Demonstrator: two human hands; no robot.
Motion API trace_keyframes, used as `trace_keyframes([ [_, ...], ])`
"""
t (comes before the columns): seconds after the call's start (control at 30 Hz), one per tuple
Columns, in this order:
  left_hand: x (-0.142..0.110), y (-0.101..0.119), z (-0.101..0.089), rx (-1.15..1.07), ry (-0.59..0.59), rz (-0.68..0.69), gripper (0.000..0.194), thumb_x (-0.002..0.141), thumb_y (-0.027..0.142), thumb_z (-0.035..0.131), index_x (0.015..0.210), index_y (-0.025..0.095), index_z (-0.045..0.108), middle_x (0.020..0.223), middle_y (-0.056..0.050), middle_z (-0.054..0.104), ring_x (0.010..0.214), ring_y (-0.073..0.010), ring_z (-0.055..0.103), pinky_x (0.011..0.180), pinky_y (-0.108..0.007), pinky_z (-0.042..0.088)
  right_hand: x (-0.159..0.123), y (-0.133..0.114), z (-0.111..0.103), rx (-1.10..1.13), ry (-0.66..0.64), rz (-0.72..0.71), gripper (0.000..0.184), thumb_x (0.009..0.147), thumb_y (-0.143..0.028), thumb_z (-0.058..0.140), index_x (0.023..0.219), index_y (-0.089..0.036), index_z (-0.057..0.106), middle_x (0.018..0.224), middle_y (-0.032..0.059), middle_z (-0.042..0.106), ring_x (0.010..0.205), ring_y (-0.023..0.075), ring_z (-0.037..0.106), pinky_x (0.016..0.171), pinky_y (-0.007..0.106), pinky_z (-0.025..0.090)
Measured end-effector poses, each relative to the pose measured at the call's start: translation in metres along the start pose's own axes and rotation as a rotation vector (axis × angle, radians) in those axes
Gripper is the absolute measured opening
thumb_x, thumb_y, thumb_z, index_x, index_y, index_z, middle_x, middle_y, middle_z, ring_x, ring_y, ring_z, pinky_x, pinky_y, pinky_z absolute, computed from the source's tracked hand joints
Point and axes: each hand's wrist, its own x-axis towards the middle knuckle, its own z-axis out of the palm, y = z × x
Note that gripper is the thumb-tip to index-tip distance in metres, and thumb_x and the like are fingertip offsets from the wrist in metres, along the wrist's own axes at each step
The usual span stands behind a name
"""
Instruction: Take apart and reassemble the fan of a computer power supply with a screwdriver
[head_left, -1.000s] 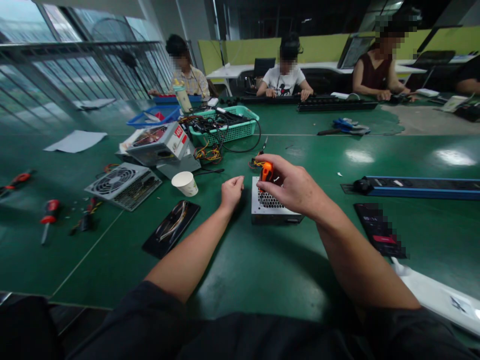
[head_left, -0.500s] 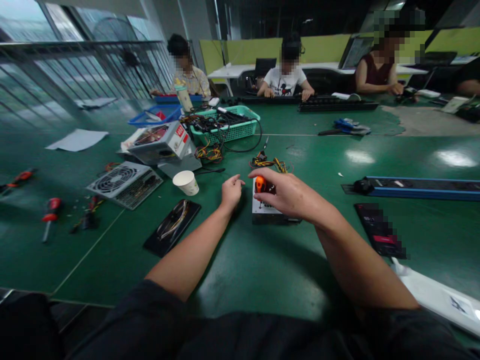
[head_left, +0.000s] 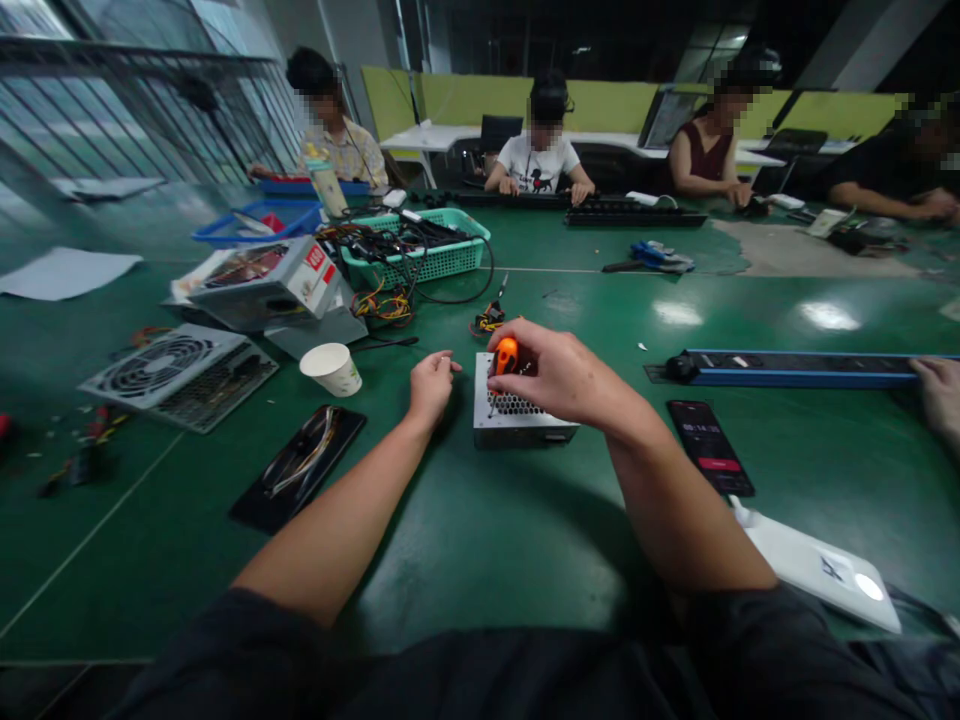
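A metal computer power supply [head_left: 517,437] with a honeycomb vent grille lies on the green table in front of me. My right hand [head_left: 574,375] is above it, closed round the orange handle of a screwdriver [head_left: 507,354]. The screwdriver's thin shaft points down, its tip near the left part of the vented face. Just left of the casing, my left hand [head_left: 433,388] is held with curled fingers, thumb and forefinger together. Whatever is in that pinch is too small to make out. Behind the casing lie its yellow and black wires [head_left: 489,318], partly hidden by my right hand.
Left are a paper cup [head_left: 331,369], a black tray with wires [head_left: 300,465], a fan cover [head_left: 180,372] and a stacked power supply [head_left: 262,280]. A green basket [head_left: 450,262] holds cables. Right: a phone [head_left: 710,447], white power bank [head_left: 821,570], blue-edged strip [head_left: 802,368] and another person's hand [head_left: 941,400].
My view has turned right, so the table's things shift left. The screwdriver's shaft now shows against the vented face. Another person's hand has come into view at the right edge.
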Motion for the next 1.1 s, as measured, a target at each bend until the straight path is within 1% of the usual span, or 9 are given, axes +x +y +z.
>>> trace_keyframes([
  [0.1, -0.001, 0.002, 0.0, -0.014, 0.009, -0.01, 0.03, 0.085, 0.035, 0.056, 0.098, 0.012, 0.07, 0.07, -0.003, 0.065, 0.049, -0.0094, 0.043, 0.045, -0.021, 0.032, -0.004, -0.001, -0.017, 0.033, 0.086, 0.007, 0.029, 0.083, -0.028, 0.073, 0.108, -0.021, 0.061, 0.092, -0.0007, 0.068, 0.08, 0.0151, 0.064, 0.072, 0.027, 0.046],
  [0.2, -0.003, 0.004, 0.0, 0.028, 0.004, 0.003, 0.029, 0.085, 0.039, 0.056, 0.083, 0.014, 0.07, 0.064, -0.001, 0.06, 0.048, -0.0095, 0.042, 0.046, -0.022, 0.031, -0.012, 0.001, -0.037, -0.032, 0.124, 0.068, 0.03, 0.08, -0.03, 0.075, 0.105, -0.021, 0.061, 0.09, -0.0007, 0.068, 0.078, 0.0158, 0.063, 0.071, 0.029, 0.047],
  [0.27, -0.005, 0.005, 0.0, 0.056, 0.002, 0.021, 0.03, 0.085, 0.042, 0.057, 0.077, 0.015, 0.069, 0.061, 0.0, 0.058, 0.049, -0.01, 0.042, 0.047, -0.023, 0.03, -0.018, 0.004, -0.051, -0.099, 0.1, 0.119, 0.029, 0.079, -0.032, 0.077, 0.101, -0.021, 0.062, 0.088, -0.0002, 0.069, 0.077, 0.017, 0.063, 0.069, 0.03, 0.048],
  [0.37, -0.006, 0.006, 0.0, 0.085, 0.001, 0.047, 0.034, 0.084, 0.046, 0.059, 0.075, 0.015, 0.07, 0.06, 0.001, 0.055, 0.05, -0.0106, 0.042, 0.048, -0.023, 0.029, -0.028, 0.011, -0.07, -0.152, 0.036, 0.18, 0.025, 0.079, -0.032, 0.076, 0.099, -0.023, 0.064, 0.086, -0.0003, 0.071, 0.077, 0.018, 0.066, 0.07, 0.031, 0.049],
  [0.47, -0.007, 0.008, 0.001, 0.093, 0.0, 0.054, 0.035, 0.084, 0.046, 0.058, 0.075, 0.015, 0.071, 0.059, 0.0, 0.055, 0.053, -0.0116, 0.043, 0.05, -0.024, 0.03, -0.034, 0.015, -0.082, -0.201, -0.078, 0.2, 0.022, 0.078, -0.033, 0.076, 0.095, -0.023, 0.066, 0.084, -0.0009, 0.072, 0.074, 0.0168, 0.066, 0.067, 0.03, 0.049],
  [0.57, -0.007, 0.01, 0.001, 0.094, 0.008, 0.047, 0.033, 0.083, 0.043, 0.059, 0.077, 0.014, 0.073, 0.06, 0.0, 0.057, 0.055, -0.0128, 0.046, 0.051, -0.024, 0.031, -0.034, 0.014, -0.085, -0.219, -0.154, 0.199, 0.019, 0.079, -0.032, 0.074, 0.094, -0.022, 0.068, 0.081, -0.0016, 0.071, 0.071, 0.015, 0.066, 0.064, 0.027, 0.048],
  [0.83, -0.004, 0.002, 0.001, 0.073, 0.001, 0.079, 0.031, 0.081, 0.036, 0.059, 0.091, 0.014, 0.077, 0.069, -0.002, 0.063, 0.059, -0.0131, 0.05, 0.054, -0.024, 0.035, -0.028, 0.009, -0.076, -0.237, -0.224, 0.209, 0.016, 0.081, -0.032, 0.073, 0.093, -0.023, 0.067, 0.082, -0.0029, 0.07, 0.072, 0.0141, 0.065, 0.065, 0.026, 0.045],
  [0.97, -0.002, -0.003, 0.001, 0.045, -0.021, 0.071, 0.031, 0.08, 0.033, 0.059, 0.096, 0.014, 0.077, 0.069, -0.002, 0.063, 0.057, -0.0119, 0.048, 0.052, -0.023, 0.033, -0.025, 0.008, -0.07, -0.255, -0.241, 0.225, 0.02, 0.081, -0.03, 0.073, 0.099, -0.023, 0.067, 0.086, -0.0011, 0.071, 0.076, 0.0157, 0.065, 0.067, 0.027, 0.045],
  [1.1, -0.001, -0.004, 0.001, 0.015, -0.025, 0.057, 0.031, 0.079, 0.032, 0.059, 0.098, 0.014, 0.076, 0.069, -0.001, 0.062, 0.055, -0.0111, 0.046, 0.051, -0.023, 0.031, -0.022, 0.007, -0.065, -0.278, -0.315, 0.234, 0.018, 0.083, -0.029, 0.071, 0.1, -0.024, 0.069, 0.087, -0.0004, 0.072, 0.075, 0.017, 0.065, 0.066, 0.029, 0.044],
])
